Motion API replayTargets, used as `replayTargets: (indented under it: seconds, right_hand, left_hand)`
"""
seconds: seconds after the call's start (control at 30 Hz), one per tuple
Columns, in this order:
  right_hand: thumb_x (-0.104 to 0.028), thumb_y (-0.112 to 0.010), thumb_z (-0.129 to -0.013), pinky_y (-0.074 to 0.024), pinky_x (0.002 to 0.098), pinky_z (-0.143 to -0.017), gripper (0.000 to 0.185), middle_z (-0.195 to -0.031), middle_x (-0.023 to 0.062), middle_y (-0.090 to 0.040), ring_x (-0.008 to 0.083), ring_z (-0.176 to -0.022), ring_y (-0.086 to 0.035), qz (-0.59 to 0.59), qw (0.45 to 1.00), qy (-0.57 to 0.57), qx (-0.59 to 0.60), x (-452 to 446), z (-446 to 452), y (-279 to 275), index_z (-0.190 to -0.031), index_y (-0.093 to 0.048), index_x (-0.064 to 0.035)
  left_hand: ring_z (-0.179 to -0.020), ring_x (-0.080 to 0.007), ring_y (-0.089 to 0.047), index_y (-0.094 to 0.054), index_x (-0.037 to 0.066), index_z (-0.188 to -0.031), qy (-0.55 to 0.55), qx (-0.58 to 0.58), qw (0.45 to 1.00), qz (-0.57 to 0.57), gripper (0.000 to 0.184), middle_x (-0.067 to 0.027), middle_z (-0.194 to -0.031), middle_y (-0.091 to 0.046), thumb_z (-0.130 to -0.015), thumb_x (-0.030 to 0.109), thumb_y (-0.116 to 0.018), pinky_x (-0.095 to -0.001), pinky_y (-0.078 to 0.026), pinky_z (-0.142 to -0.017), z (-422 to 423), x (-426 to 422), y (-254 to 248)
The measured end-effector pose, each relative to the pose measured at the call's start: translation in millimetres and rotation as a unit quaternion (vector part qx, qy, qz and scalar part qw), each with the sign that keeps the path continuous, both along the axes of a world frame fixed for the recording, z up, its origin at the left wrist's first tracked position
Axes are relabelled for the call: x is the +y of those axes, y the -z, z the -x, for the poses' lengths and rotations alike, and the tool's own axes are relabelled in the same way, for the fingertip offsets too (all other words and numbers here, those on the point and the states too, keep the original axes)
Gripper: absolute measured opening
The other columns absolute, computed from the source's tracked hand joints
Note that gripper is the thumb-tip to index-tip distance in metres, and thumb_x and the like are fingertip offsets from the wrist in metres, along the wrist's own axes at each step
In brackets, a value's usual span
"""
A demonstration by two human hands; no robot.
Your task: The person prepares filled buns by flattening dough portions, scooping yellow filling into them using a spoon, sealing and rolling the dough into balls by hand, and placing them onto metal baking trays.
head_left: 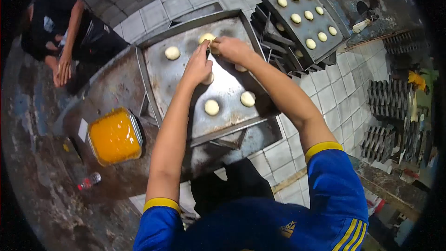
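Observation:
A metal baking tray (pixel 186 76) lies in front of me with several pale, round dough balls on it. At its far side, my left hand (pixel 199 67) and my right hand (pixel 230 49) meet at one dough ball (pixel 206 38). The left fingers are drawn in, with the index finger stretched against the ball. The right fingers are pinched together beside it, and their tips are partly hidden. One dough ball (pixel 172 53) sits to the left; another ball (pixel 208 79) is half covered by my left hand. Nearer me lie a dough ball (pixel 211 107) and a dough ball (pixel 247 98).
To the right, a second tray (pixel 297 32) of dough balls tops a stack of trays. A tub of orange filling (pixel 114 136) and a small bottle (pixel 89 181) stand on the worn table (pixel 109 186). Another person (pixel 65 42) is at the upper left, hands together.

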State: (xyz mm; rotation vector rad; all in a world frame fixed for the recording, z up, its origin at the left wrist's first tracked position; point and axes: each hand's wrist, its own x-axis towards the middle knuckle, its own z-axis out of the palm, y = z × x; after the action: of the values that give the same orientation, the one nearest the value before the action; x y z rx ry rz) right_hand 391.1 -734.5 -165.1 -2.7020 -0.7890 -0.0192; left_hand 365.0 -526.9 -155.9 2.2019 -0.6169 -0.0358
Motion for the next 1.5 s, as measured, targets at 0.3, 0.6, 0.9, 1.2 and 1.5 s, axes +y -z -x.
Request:
replayTargets:
  seconds: [0.3,0.6,0.9,1.2,1.5]
  right_hand:
    - [-0.024,-0.061,-0.093,-0.0567,0.0411,-0.076,0.027,-0.082,0.0110,-0.071,0.0228,-0.080,-0.069,-0.084,0.975,-0.022,0.206,-20,-20,-3,-0.095,-0.072,0.0011]
    - [-0.013,-0.080,-0.091,-0.0495,0.0365,-0.112,0.066,-0.138,0.0152,-0.066,0.0228,-0.127,-0.064,-0.689,0.476,0.114,0.535,-57,263,-60,-0.147,-0.053,0.0074]
    - [-0.017,-0.084,-0.084,-0.0578,0.0352,-0.093,0.048,-0.118,0.0077,-0.079,0.0172,-0.108,-0.072,-0.701,0.647,0.145,0.264,75,337,-97,-0.131,-0.074,-0.0083]
    - [-0.024,-0.087,-0.067,-0.0591,0.0414,-0.075,0.041,-0.092,0.0164,-0.079,0.0295,-0.082,-0.076,-0.727,0.622,0.269,0.109,233,428,-3,-0.099,-0.079,-0.0004]
    - [-0.032,-0.089,-0.075,-0.0588,0.0394,-0.074,0.041,-0.091,0.0165,-0.078,0.0306,-0.084,-0.077,-0.602,0.776,0.061,0.178,367,532,-121,-0.101,-0.079,-0.0024]
  left_hand:
    - [-0.147,-0.0418,-0.046,-0.036,-0.002,-0.160,0.061,0.058,0.992,-0.090,0.075,-0.0305,-0.157,-0.048,-0.086,-0.005,-0.049,-0.0456,-0.036,-0.124,-55,-8,39]
    - [-0.127,-0.0411,-0.063,-0.061,-0.001,-0.137,-0.014,-0.012,1.000,0.021,0.041,-0.0251,-0.135,-0.067,-0.098,0.011,-0.059,-0.0457,-0.048,-0.109,10,-17,-25]
    - [-0.114,-0.0224,-0.061,-0.060,0.000,-0.134,-0.094,0.245,0.963,0.061,0.050,-0.0132,-0.122,-0.065,-0.112,0.042,-0.044,-0.0402,-0.051,-0.101,271,48,-82]
    - [-0.125,-0.0273,-0.060,-0.056,0.001,-0.136,-0.226,0.276,0.909,0.216,0.062,-0.0153,-0.130,-0.061,-0.109,0.055,-0.044,-0.0476,-0.046,-0.109,364,130,-43]
    - [-0.099,-0.0249,-0.068,-0.064,0.005,-0.104,-0.311,0.169,0.848,0.394,0.065,-0.0114,-0.099,-0.070,-0.113,0.059,-0.028,-0.0398,-0.054,-0.091,513,311,-130]
